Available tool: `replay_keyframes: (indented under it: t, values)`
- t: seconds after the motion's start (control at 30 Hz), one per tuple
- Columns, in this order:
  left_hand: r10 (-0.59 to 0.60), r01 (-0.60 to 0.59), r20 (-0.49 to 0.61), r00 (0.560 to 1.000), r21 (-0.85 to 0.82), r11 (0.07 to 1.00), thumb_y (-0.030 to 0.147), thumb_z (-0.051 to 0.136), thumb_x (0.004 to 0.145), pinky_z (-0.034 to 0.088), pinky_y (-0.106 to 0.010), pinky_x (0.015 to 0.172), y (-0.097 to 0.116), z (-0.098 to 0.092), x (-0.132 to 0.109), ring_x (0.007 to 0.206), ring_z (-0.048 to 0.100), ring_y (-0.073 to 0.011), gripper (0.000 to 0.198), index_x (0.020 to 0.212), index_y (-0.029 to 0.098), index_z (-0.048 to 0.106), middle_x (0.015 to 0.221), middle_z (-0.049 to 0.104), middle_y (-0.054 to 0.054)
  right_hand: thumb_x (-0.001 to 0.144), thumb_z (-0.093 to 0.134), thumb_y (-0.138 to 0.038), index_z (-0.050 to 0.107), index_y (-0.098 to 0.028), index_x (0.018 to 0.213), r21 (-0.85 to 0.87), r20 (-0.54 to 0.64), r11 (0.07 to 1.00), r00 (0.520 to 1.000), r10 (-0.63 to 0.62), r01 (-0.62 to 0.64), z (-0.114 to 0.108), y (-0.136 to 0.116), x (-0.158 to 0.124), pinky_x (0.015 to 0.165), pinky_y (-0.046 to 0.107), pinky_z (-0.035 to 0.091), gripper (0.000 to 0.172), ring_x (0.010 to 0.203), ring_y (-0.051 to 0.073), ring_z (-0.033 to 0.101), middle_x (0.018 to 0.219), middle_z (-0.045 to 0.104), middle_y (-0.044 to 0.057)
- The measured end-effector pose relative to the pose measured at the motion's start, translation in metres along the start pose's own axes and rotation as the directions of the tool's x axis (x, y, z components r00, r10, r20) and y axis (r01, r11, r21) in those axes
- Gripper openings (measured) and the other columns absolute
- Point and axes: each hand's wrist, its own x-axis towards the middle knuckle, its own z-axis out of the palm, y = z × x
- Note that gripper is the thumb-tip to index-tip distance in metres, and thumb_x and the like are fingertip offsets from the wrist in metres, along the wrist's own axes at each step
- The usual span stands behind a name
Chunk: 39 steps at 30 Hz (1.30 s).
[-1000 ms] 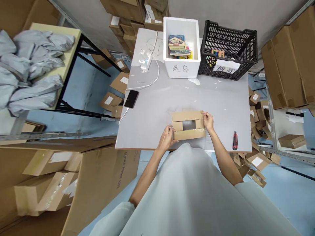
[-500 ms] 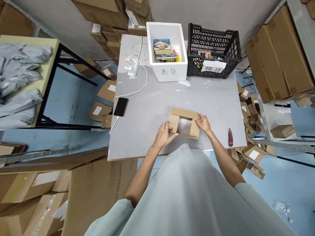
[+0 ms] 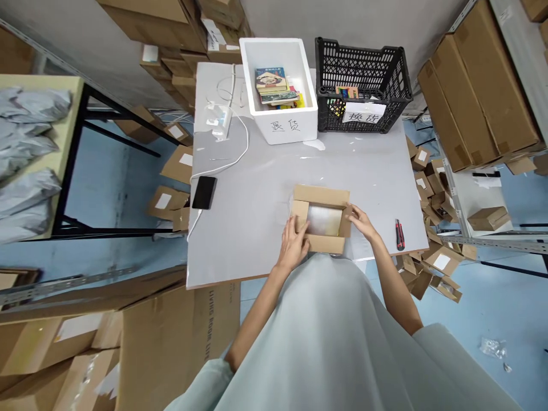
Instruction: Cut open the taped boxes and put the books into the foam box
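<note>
A small brown cardboard box (image 3: 327,196) lies near the front edge of the table, its flaps framing an opening. Through the opening a pale inside surface shows. My left hand (image 3: 293,242) grips the left side of the box, fingers over the left flap and thumb near the front corner. At the right side, my right hand (image 3: 362,222) holds the edge by the right flap with its fingertips. A red and black utility knife (image 3: 399,235) lies on the table to the right, apart from both hands.
Along the back of the table (image 3: 257,188) stand a white foam bin (image 3: 285,127) holding books and a black plastic crate (image 3: 363,108). To the left lie a phone (image 3: 204,193), its white cable and a power strip (image 3: 221,123). Cardboard boxes (image 3: 492,91) and shelves surround the table.
The near flap of the box now lies flat toward me, and the flaps spread wider around the opening. My left hand has shifted right and slightly nearer me. The whole view has shifted slightly.
</note>
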Motion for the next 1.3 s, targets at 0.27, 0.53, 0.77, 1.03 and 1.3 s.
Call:
replay_keyframes:
  t: [0.27, 0.53, 0.77, 1.03, 1.3]
  values:
    - [0.015, -0.017, 0.024, 1.0, 0.07, 0.997, 0.032, 0.07, 0.1, 0.019, -0.077, 0.136, 0.013, -0.023, 0.023, 0.174, 0.012, -0.048, 0.028, 0.125, 0.02, 0.072, 0.186, 0.024, -0.018, 0.097, 0.067, -0.051, 0.061, -0.015, 0.154, -0.421, -0.376, 0.899, 0.925, -0.049, -0.123, -0.003, 0.027, -0.053, 0.113, 0.056, 0.057, 0.068, 0.135, 0.036, 0.062, 0.156, 0.057, 0.025]
    - [-0.082, 0.09, -0.048, 0.995, 0.188, 0.978, 0.059, 0.087, 0.086, 0.023, -0.078, 0.134, -0.038, -0.067, 0.007, 0.173, 0.007, -0.0533, 0.09, 0.157, 0.018, 0.052, 0.187, 0.014, -0.025, 0.108, 0.055, -0.039, 0.071, -0.02, 0.141, -0.592, -0.209, 0.805, 0.96, -0.188, 0.029, 0.041, 0.002, -0.07, 0.119, 0.052, 0.052, 0.041, 0.133, 0.035, 0.06, 0.14, 0.064, 0.019]
    - [-0.076, 0.07, 0.115, 0.991, 0.048, 0.996, 0.034, 0.086, 0.087, 0.04, -0.061, 0.133, -0.057, -0.026, 0.01, 0.166, 0.039, -0.0447, 0.109, 0.174, 0.013, 0.025, 0.179, 0.033, -0.03, 0.1, 0.07, -0.048, 0.06, -0.016, 0.153, -0.608, -0.117, 0.794, 0.989, -0.09, 0.001, 0.045, -0.001, -0.071, 0.119, 0.054, 0.054, 0.063, 0.137, 0.037, 0.063, 0.148, 0.06, 0.021]
    - [0.049, -0.051, 0.073, 0.996, 0.025, 0.998, 0.032, 0.072, 0.098, 0.044, -0.06, 0.13, -0.027, -0.02, 0.045, 0.16, 0.046, -0.042, 0.066, 0.16, 0.02, 0.052, 0.173, 0.046, -0.02, 0.106, 0.054, -0.03, 0.061, -0.017, 0.157, -0.745, -0.016, 0.659, 0.984, -0.176, 0.105, 0.059, -0.029, -0.041, 0.127, 0.052, 0.044, 0.053, 0.146, 0.037, 0.053, 0.156, 0.061, 0.019]
    - [0.005, -0.029, 0.223, 0.975, 0.102, 0.994, 0.01, 0.068, 0.084, 0.044, -0.065, 0.125, 0.002, 0.025, 0.112, 0.156, 0.046, -0.0436, 0.063, 0.147, 0.019, 0.062, 0.159, 0.057, -0.024, 0.1, 0.045, -0.005, 0.063, -0.003, 0.15, -0.855, 0.038, 0.518, 0.999, 0.006, 0.03, 0.092, -0.028, 0.018, 0.122, 0.052, 0.04, 0.053, 0.136, 0.037, 0.056, 0.141, 0.07, 0.029]
